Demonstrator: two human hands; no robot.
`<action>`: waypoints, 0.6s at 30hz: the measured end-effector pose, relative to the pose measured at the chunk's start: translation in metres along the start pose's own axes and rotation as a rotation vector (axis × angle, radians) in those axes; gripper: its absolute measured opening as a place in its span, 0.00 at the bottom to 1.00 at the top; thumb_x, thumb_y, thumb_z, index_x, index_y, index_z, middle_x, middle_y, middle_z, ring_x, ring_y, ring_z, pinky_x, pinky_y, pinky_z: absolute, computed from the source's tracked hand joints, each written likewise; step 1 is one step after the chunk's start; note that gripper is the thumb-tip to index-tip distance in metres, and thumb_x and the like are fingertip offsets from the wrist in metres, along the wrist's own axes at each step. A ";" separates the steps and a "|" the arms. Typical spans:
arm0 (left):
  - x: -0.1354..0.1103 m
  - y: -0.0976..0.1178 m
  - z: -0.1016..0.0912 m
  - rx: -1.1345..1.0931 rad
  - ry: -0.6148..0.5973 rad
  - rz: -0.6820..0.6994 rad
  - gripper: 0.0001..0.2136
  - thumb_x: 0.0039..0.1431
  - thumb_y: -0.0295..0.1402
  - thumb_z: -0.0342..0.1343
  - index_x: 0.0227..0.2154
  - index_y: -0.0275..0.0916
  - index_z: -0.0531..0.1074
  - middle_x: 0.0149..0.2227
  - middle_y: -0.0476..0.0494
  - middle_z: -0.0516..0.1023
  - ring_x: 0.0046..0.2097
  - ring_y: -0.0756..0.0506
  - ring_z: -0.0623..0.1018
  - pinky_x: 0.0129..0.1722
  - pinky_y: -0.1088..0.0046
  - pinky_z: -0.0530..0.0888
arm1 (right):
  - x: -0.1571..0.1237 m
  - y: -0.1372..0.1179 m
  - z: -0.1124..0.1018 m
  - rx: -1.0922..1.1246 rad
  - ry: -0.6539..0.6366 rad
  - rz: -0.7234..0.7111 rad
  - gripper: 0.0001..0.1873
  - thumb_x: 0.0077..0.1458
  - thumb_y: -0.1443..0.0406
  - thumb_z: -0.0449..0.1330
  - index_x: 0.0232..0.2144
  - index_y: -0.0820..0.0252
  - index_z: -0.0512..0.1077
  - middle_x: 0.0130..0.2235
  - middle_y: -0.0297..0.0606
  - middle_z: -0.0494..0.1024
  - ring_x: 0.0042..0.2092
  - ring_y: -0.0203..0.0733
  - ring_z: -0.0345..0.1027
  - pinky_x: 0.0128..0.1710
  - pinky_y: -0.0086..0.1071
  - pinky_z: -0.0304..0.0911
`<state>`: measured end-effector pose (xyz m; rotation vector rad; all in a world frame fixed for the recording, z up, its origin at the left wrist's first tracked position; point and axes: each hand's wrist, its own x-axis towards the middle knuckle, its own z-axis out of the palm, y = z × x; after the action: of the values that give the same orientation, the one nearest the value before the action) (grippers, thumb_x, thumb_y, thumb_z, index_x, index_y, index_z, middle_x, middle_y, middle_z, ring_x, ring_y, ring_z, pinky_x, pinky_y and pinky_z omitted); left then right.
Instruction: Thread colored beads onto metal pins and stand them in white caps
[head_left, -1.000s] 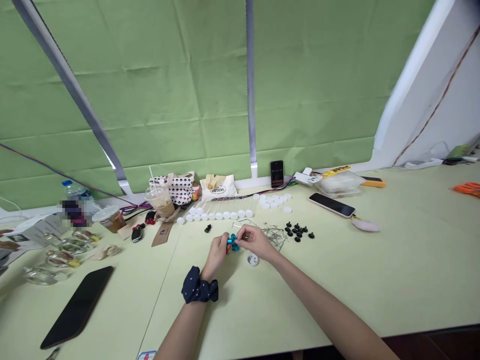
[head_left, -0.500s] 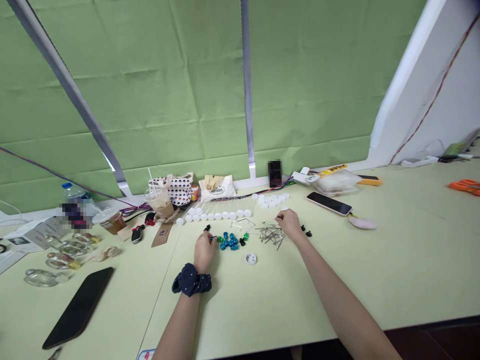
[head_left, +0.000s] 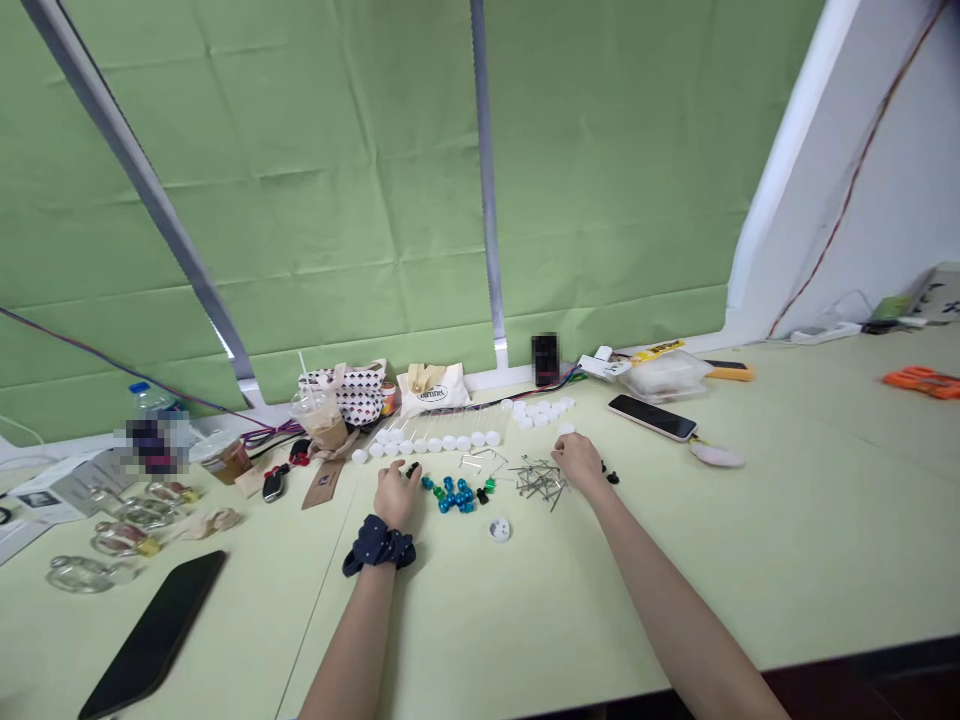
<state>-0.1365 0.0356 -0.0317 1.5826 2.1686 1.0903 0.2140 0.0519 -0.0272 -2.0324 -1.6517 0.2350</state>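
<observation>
Left hand [head_left: 397,495], one: fingers parted at black knobs [head_left: 412,470]; whether gripping, cannot tell. Right hand [head_left: 579,460], one: fingers curled, contents hidden. Blue beads [head_left: 456,499], several, overlapping, between hands. From these: pins [head_left: 541,484], uncountable, 3 o'clock; white dish [head_left: 499,530], one, 4 o'clock; tabletop [head_left: 465,620] offers room, 6 o'clock, edge beyond.

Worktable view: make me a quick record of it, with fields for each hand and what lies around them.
left hand: at a small black piece, grip unclear
right hand: beside the thin metal rods, grip unclear
between hands: blue pieces, green pieces
nearer the person: round white dish
farther back: white caps
</observation>
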 end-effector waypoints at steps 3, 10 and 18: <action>0.013 0.002 0.000 -0.063 -0.029 0.001 0.13 0.45 0.39 0.58 0.31 0.35 0.73 0.36 0.34 0.75 0.42 0.34 0.74 0.40 0.63 0.66 | -0.003 -0.009 -0.004 0.011 0.057 -0.056 0.07 0.51 0.67 0.57 0.31 0.62 0.75 0.38 0.47 0.74 0.42 0.45 0.66 0.36 0.30 0.58; 0.005 0.013 0.000 -0.385 -0.059 -0.001 0.16 0.49 0.43 0.54 0.33 0.33 0.72 0.34 0.38 0.78 0.37 0.42 0.77 0.32 0.70 0.69 | -0.027 -0.049 -0.006 0.295 0.127 -0.314 0.15 0.57 0.60 0.50 0.26 0.60 0.72 0.32 0.41 0.75 0.36 0.42 0.66 0.36 0.31 0.58; -0.064 0.078 0.004 -1.147 -0.429 -0.017 0.16 0.43 0.38 0.64 0.34 0.35 0.69 0.41 0.38 0.78 0.34 0.48 0.76 0.32 0.74 0.69 | -0.081 -0.108 0.022 1.289 -0.741 -0.084 0.22 0.51 0.46 0.53 0.33 0.60 0.67 0.24 0.37 0.74 0.19 0.34 0.62 0.19 0.27 0.54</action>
<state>-0.0540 -0.0097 0.0042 1.0616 0.9172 1.4132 0.0906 -0.0048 -0.0087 -0.8731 -1.2765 1.6584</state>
